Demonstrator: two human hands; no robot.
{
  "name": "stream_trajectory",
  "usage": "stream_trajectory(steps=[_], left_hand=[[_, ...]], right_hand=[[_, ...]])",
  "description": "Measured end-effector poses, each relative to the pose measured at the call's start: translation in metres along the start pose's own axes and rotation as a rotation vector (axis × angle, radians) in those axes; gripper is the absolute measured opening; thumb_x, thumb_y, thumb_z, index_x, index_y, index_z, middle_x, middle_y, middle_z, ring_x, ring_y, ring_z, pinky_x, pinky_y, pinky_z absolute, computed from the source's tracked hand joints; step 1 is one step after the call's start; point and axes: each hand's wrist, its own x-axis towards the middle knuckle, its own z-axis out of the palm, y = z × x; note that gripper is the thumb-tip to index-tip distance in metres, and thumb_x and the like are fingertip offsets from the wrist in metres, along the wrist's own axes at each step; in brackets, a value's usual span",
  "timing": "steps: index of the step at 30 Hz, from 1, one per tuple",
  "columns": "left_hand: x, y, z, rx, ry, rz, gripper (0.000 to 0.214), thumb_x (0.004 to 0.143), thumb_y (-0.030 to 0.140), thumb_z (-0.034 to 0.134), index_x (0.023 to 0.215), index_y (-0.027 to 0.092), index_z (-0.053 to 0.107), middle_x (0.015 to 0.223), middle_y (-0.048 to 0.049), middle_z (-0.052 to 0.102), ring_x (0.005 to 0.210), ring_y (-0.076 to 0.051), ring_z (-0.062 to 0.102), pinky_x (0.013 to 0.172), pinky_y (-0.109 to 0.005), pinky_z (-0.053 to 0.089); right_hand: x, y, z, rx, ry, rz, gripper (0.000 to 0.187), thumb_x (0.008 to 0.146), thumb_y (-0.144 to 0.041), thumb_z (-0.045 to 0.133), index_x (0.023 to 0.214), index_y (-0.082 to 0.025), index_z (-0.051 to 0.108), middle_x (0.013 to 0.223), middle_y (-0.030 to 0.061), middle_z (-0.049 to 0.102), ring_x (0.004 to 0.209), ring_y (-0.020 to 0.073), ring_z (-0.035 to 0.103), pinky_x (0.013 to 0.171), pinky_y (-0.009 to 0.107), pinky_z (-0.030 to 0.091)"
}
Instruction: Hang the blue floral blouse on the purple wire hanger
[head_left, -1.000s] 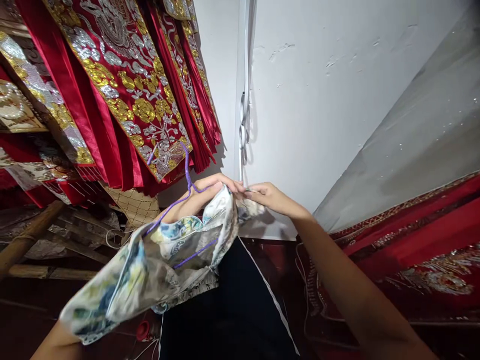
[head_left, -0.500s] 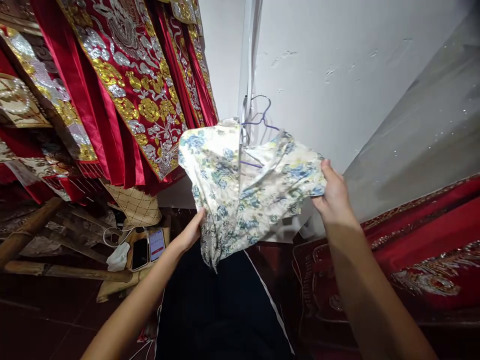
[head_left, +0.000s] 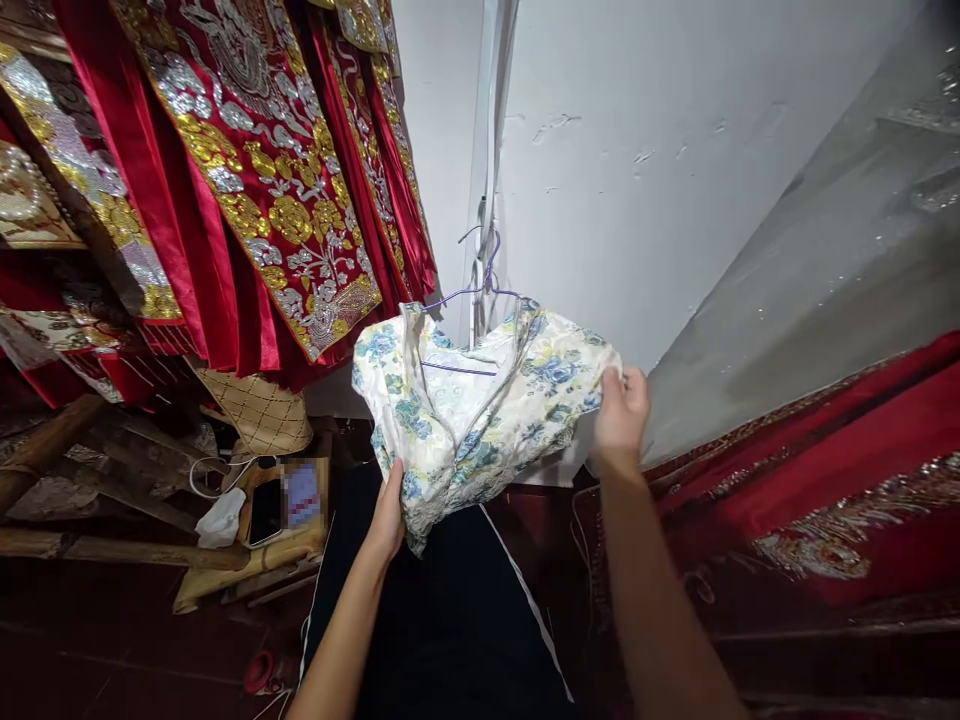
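A white floral blouse (head_left: 517, 400) with blue and yellow flowers and a V-shaped neckline is spread between my hands. Inside its shoulders sits a purple wire hanger (head_left: 457, 295), its hook up beside a white pole. My left hand (head_left: 388, 510) grips the blouse's lower left side, thumb on the near face, other fingers hidden behind the cloth. At the right sleeve end, my right hand (head_left: 622, 405) pinches the fabric with bent fingers. The bottom of the blouse hangs in folds over my dark trousers.
Red embroidered garments (head_left: 277, 180) with gold and silver sequins hang at the left. Two phones, one the dark phone (head_left: 265, 512), lie on a bamboo stool (head_left: 292, 548). A white wall (head_left: 600, 150) stands ahead, and red beaded cloth (head_left: 825, 500) lies at the right.
The blouse has swung lower and round to face me more squarely, with the neckline and hanger now upright. My right hand has moved left and its grip on the sleeve has turned.
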Motion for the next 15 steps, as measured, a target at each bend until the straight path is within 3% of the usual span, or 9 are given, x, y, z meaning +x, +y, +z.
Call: stream_trajectory(steps=[1,3,4,6,8,9,12,15], left_hand=[[-0.004,-0.003,0.002,-0.014,-0.005,-0.016,0.075,0.084,0.071,0.057,0.145,0.028,0.051,0.148,-0.0089,0.054,0.141,-0.03,0.046,0.116,-0.044,0.041],[-0.014,-0.005,0.008,-0.016,-0.049,-0.02,0.074,0.083,0.068,0.062,0.144,0.027,0.053,0.147,-0.0095,0.055,0.141,-0.031,0.046,0.117,-0.044,0.04],[-0.019,-0.004,0.011,0.01,-0.089,-0.011,0.073,0.082,0.062,0.067,0.144,0.026,0.054,0.146,-0.0097,0.055,0.141,-0.031,0.045,0.118,-0.043,0.038],[-0.028,0.001,0.019,0.104,-0.176,0.018,0.072,0.078,0.049,0.077,0.142,0.025,0.055,0.147,-0.0094,0.055,0.142,-0.031,0.044,0.121,-0.043,0.033],[-0.036,0.009,0.023,0.196,-0.234,0.051,0.07,0.078,0.043,0.079,0.142,0.025,0.055,0.147,-0.008,0.055,0.143,-0.03,0.042,0.123,-0.044,0.028],[-0.039,0.012,0.024,0.227,-0.244,0.065,0.068,0.079,0.042,0.078,0.142,0.026,0.055,0.147,-0.0073,0.055,0.144,-0.03,0.042,0.124,-0.045,0.027],[-0.044,0.019,0.024,0.264,-0.244,0.074,0.063,0.082,0.042,0.075,0.141,0.026,0.056,0.145,-0.007,0.057,0.143,-0.028,0.043,0.124,-0.045,0.025],[-0.045,0.02,0.022,0.258,-0.248,0.083,0.061,0.083,0.041,0.074,0.14,0.024,0.057,0.142,-0.0085,0.06,0.14,-0.029,0.047,0.123,-0.045,0.028]], right_hand=[[-0.019,0.005,0.003,-0.099,0.156,-0.063,0.04,0.09,-0.049,0.06,0.121,-0.023,0.054,0.125,0.0091,0.058,0.12,0.0223,0.055,0.1,0.036,0.046],[-0.064,0.016,0.012,-0.206,0.254,-0.077,0.038,0.091,-0.047,0.057,0.122,-0.024,0.054,0.13,0.0107,0.055,0.121,0.0236,0.052,0.101,0.038,0.043],[-0.088,0.022,0.019,-0.205,0.191,-0.023,0.035,0.091,-0.048,0.058,0.116,-0.024,0.056,0.125,0.0103,0.056,0.114,0.0239,0.054,0.097,0.038,0.045],[-0.128,0.031,0.034,-0.157,-0.174,0.137,0.031,0.092,-0.053,0.055,0.098,-0.023,0.061,0.101,0.008,0.062,0.09,0.0231,0.058,0.081,0.035,0.049],[-0.152,0.035,0.049,-0.075,-0.492,0.334,0.041,0.093,-0.061,0.049,0.084,-0.023,0.06,0.076,0.004,0.059,0.07,0.0217,0.055,0.066,0.033,0.046],[-0.157,0.035,0.056,-0.047,-0.582,0.38,0.046,0.093,-0.064,0.046,0.08,-0.022,0.059,0.069,0.0026,0.056,0.065,0.0208,0.053,0.062,0.033,0.044],[-0.155,0.034,0.065,-0.041,-0.654,0.38,0.054,0.093,-0.068,0.043,0.065,-0.022,0.049,0.058,0.0003,0.048,0.057,0.0172,0.046,0.056,0.03,0.035],[-0.151,0.031,0.061,-0.017,-0.724,0.416,0.055,0.092,-0.068,0.045,0.061,-0.022,0.043,0.051,-0.002,0.042,0.05,0.0142,0.04,0.052,0.029,0.03]])
